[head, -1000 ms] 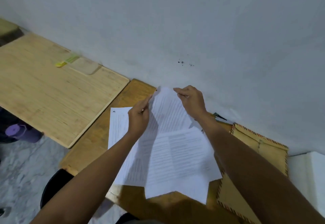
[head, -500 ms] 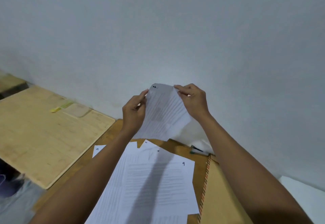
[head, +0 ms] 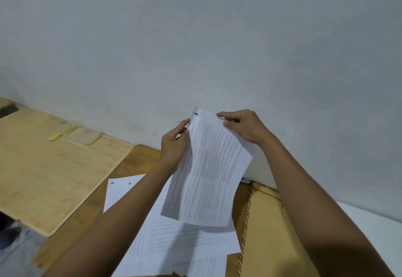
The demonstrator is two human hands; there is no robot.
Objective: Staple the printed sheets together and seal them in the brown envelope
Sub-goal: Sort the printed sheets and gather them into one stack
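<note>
Lifted sheet (head: pixel 206 178) now hangs lengthwise from both hands.

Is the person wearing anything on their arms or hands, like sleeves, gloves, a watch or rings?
No. Both forearms are bare as far as the picture shows, with no sleeve in view. The left hand and the right hand have no gloves, and no watch, bracelet or ring shows on either. The nails look short and plain. The upper arms are out of the picture.

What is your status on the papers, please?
Both hands, left hand and right hand, pinch lifted sheet. Other sheets loose on desk. Envelope untouched.
</note>
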